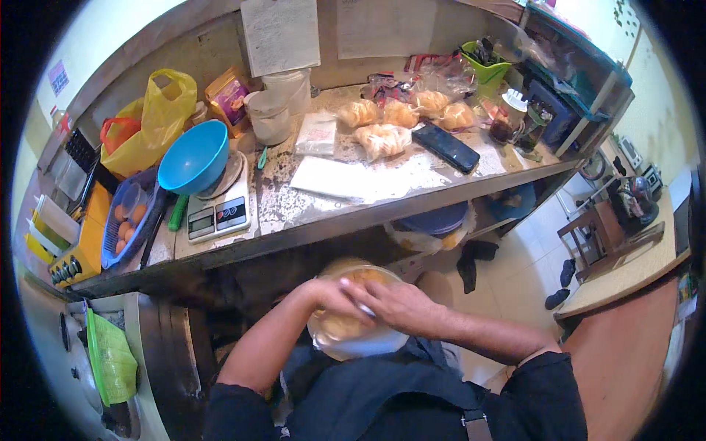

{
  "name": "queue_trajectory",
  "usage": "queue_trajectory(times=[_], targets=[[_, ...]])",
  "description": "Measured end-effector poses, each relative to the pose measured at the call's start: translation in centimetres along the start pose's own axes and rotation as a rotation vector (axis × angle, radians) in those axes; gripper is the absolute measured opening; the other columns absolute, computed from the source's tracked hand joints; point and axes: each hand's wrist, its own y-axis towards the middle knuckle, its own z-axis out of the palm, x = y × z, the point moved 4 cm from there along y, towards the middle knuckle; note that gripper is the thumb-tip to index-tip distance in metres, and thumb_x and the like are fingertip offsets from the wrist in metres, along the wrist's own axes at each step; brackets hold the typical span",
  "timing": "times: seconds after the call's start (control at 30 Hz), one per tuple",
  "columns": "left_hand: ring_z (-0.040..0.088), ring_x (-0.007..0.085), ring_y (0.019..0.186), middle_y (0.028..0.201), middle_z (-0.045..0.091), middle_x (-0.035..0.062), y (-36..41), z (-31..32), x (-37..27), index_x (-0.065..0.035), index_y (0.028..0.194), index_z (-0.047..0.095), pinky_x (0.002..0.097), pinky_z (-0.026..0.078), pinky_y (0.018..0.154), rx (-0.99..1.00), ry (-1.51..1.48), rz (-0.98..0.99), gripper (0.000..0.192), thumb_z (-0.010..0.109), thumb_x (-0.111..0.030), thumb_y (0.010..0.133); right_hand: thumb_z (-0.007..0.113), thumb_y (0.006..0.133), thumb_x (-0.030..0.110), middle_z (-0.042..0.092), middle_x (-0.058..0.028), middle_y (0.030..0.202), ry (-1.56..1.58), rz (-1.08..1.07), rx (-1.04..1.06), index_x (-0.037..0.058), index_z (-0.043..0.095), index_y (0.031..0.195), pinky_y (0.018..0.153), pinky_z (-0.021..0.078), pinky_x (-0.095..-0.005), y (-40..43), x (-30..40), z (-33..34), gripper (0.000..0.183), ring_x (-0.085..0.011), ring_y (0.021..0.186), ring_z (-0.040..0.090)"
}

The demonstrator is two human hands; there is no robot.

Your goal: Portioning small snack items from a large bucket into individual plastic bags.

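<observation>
A wide round container (380, 344) with yellowish-orange contents (336, 326) rests at my lap. Above it my left hand (336, 297) and my right hand (391, 303) meet and overlap. Between them shows a small part of a whitish object (365, 310), too hidden to name. The fingers cover one another, so which hand grips it cannot be told. On the counter ahead lie several clear bags of yellowish food (383, 140), a stack of white sheets (325, 176) and a black smartphone (445, 148).
A blue bowl (194, 157) sits on a kitchen scale (218, 218) at the left. Beside it are a blue basket of eggs (128, 231) and a yellow plastic bag (165, 118). The counter's front edge (331, 220) runs between the hands and these things. A wooden chair (595, 237) stands right.
</observation>
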Motion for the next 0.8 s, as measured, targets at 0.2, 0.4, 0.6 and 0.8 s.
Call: queue_trajectory(times=[0.2,0.4,0.6,0.8], targets=[[0.060,0.0160,0.099,0.103,0.066,0.0073,-4.6,-0.8,-1.6,-0.0035,0.117,0.058,0.0318,0.048,0.088,-0.195,-0.182,0.126,0.060,0.081,-0.039,0.075,0.060,0.078,0.016,0.065,-0.0102,0.072,-0.077,0.191,0.166,0.0016,0.061,0.107,0.059,0.0539,-0.0377,-1.7,-3.2,1.7,0.032,-0.0259,0.069,0.067],[0.060,0.0115,0.095,0.106,0.065,0.0047,-8.6,0.2,0.2,-0.0010,0.129,0.052,0.0291,0.050,0.085,-0.667,-0.621,0.088,0.064,0.083,-0.018,0.075,0.063,0.071,0.013,0.067,-0.0125,0.073,-0.131,0.455,0.027,0.0087,0.064,0.070,0.062,0.0539,-0.0421,-0.6,-5.5,-1.6,0.005,-0.0304,0.070,0.068],[0.054,0.0211,0.117,0.129,0.055,0.0150,-2.3,5.5,0.1,0.0000,0.147,0.024,0.0347,0.044,0.099,-0.645,-0.890,0.211,0.080,0.071,-0.025,0.087,0.064,0.073,0.021,0.064,-0.0121,0.072,0.009,0.522,-0.300,0.0109,0.062,0.078,0.059,0.0485,-0.0464,1.5,-5.2,-0.5,0.011,-0.0367,0.069,0.062],[0.050,0.0229,0.123,0.134,0.051,0.0133,-0.7,1.5,-2.9,0.0004,0.144,0.031,0.0369,0.039,0.105,-1.062,-0.946,0.639,0.080,0.068,-0.042,0.087,0.062,0.076,0.016,0.061,-0.0104,0.067,-0.042,0.339,-0.336,0.0098,0.054,0.075,0.056,0.0485,-0.0433,2.3,-2.6,0.7,0.010,-0.0309,0.063,0.063]])
